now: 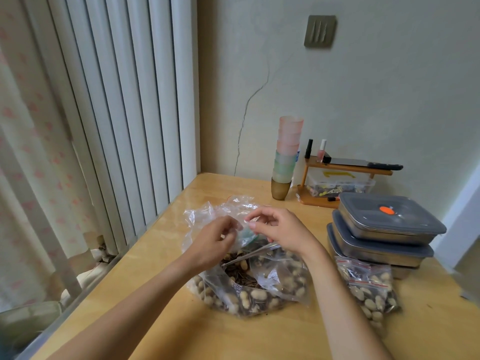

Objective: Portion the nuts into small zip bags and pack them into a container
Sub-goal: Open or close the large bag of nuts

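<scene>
A large clear plastic bag of peanuts and seeds (249, 294) lies open on the wooden table (259, 336). Above it, my left hand (211, 242) and my right hand (280, 229) both pinch a small empty clear zip bag (245, 236) at its mouth. A metal utensil (250, 254) rests in the large bag under my hands. Filled small zip bags (368, 284) with red seal lines lie to the right. Beside them stand three stacked steel containers with grey lids (384, 229).
A stack of plastic cups (285, 157) stands near the back wall. A small wooden rack (345, 167) holds nail polish bottles and a cleaver, with a clear box under it. A radiator (117, 100) runs along the table's left edge.
</scene>
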Demonstrator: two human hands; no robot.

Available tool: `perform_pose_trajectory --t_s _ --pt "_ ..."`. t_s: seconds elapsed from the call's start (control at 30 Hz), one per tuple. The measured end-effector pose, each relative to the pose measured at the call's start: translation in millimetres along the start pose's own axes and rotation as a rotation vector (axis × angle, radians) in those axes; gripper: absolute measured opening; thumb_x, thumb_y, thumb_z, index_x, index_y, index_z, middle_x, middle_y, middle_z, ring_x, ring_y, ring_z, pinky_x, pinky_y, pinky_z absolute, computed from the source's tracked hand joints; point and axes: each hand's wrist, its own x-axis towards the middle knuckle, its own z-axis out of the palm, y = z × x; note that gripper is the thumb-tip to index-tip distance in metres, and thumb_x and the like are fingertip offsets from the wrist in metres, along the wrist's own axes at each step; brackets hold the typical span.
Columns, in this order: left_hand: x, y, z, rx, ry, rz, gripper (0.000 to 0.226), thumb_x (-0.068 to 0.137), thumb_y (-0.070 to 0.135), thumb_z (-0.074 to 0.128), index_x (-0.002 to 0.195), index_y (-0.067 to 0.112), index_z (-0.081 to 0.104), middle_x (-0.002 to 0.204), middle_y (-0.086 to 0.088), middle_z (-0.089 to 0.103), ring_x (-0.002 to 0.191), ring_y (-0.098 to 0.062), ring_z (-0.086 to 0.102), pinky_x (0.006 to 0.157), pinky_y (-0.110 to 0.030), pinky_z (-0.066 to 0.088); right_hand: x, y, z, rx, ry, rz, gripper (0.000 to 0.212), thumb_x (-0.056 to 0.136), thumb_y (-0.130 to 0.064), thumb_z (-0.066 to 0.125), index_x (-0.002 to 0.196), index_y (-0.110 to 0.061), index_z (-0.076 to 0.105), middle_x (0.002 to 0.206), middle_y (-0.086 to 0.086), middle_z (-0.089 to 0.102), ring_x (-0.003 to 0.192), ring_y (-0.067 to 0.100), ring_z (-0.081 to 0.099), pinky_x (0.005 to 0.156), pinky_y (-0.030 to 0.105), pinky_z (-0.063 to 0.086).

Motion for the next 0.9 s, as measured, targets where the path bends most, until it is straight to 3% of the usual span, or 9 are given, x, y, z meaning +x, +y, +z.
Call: perform_pose_trajectory --t_s 0.13,0.23,0.37,0.43,0.5,0.57,0.67,0.8,0.9 --pt "0.4 12.3 -8.2 -0.242 -0.178 -0.071 0.036 0.092 0.038 0.061 0.127 0.027 0.057 0.12 0.012 0.066 0.111 -0.005 0.063 0.096 -0.032 0.053 0.4 -2.3 5.3 -0.021 -0.104 -0.024 0.015 0.096 -0.028 0.073 0.105 -0.038 0.078 0.089 0.012 0.07 0.066 0.013 0.052 0.064 0.03 0.047" --pt "5.4 23.7 -11.3 -0.373 -0.297 -0.116 0.043 0.089 0.037 0.075 0.125 0.019 0.059 0.12 0.001 0.07 0.111 -0.009 0.068 0.1 -0.035 0.053 1.3 -4.0 9.4 0.029 -0.124 -0.024 0.016 0.096 -0.024 0.072 0.106 -0.034 0.079 0.087 0.004 0.075 0.072 0.019 0.058 0.07 0.034 0.049" --pt "9.1 25.0 -6.5 -0.413 -0.325 -0.179 0.036 0.087 0.029 0.079 0.114 0.01 0.066 0.102 -0.008 0.073 0.091 -0.016 0.068 0.082 -0.029 0.053 -1.7 -5.8 3.6 0.018 -0.129 -0.008 0.016 0.098 -0.02 0.069 0.105 -0.029 0.079 0.095 0.0 0.078 0.09 0.035 0.069 0.084 0.043 0.057" --pt "9.0 24.2 -2.9 -0.347 -0.225 -0.268 0.034 0.086 0.023 0.08 0.112 0.008 0.062 0.098 -0.009 0.071 0.08 -0.016 0.066 0.07 -0.026 0.053 -2.1 -2.4 -3.4 -0.027 -0.048 0.068 0.018 0.099 -0.017 0.065 0.102 -0.03 0.078 0.082 -0.005 0.073 0.076 0.023 0.068 0.073 0.035 0.056" --pt "8.5 19.4 0.3 -0.197 -0.178 -0.312 0.033 0.085 0.022 0.079 0.109 0.01 0.061 0.099 -0.008 0.07 0.074 -0.015 0.065 0.061 -0.022 0.054 -1.8 8.1 -11.1 -0.241 0.1 0.186 0.019 0.1 -0.017 0.06 0.099 -0.028 0.076 0.087 -0.011 0.07 0.079 0.009 0.065 0.072 0.027 0.051" --pt "6.9 13.8 2.0 -0.064 -0.2 -0.319 0.032 0.085 0.028 0.078 0.108 0.015 0.061 0.099 -0.006 0.068 0.074 -0.015 0.065 0.061 -0.024 0.056 -0.5 24.4 -17.5 -0.522 0.197 0.335 0.022 0.099 -0.014 0.054 0.096 -0.021 0.074 0.101 -0.003 0.071 0.094 0.016 0.065 0.077 0.033 0.053" --pt "4.5 11.4 4.3 0.073 -0.215 -0.301 0.032 0.084 0.032 0.076 0.105 0.015 0.06 0.094 0.001 0.063 0.074 -0.013 0.06 0.059 -0.023 0.051 2.0 47.5 -19.2 -0.719 0.122 0.591 0.018 0.092 -0.016 0.048 0.08 -0.021 0.059 0.113 0.013 0.068 0.101 0.034 0.057 0.086 0.044 0.053" --pt "5.5 10.1 10.6 0.268 -0.175 -0.228 0.028 0.086 0.033 0.073 0.1 0.014 0.059 0.085 0.005 0.057 0.068 -0.008 0.05 0.054 -0.02 0.037 -0.9 52.0 -11.7 -0.633 0.134 0.696 0.029 0.095 -0.02 0.052 0.122 -0.014 0.062 0.125 0.015 0.063 0.115 0.036 0.056 0.092 0.04 0.052" --pt "7.2 6.8 13.3 0.382 -0.144 -0.159 0.028 0.087 0.036 0.07 0.098 0.014 0.057 0.089 0.002 0.056 0.071 -0.009 0.045 0.055 -0.021 0.033 -3.3 43.6 -11.7 -0.458 0.336 0.629 0.017 0.094 -0.014 0.064 0.109 -0.008 0.069 0.116 0.015 0.07 0.106 0.033 0.064 0.092 0.04 0.055"
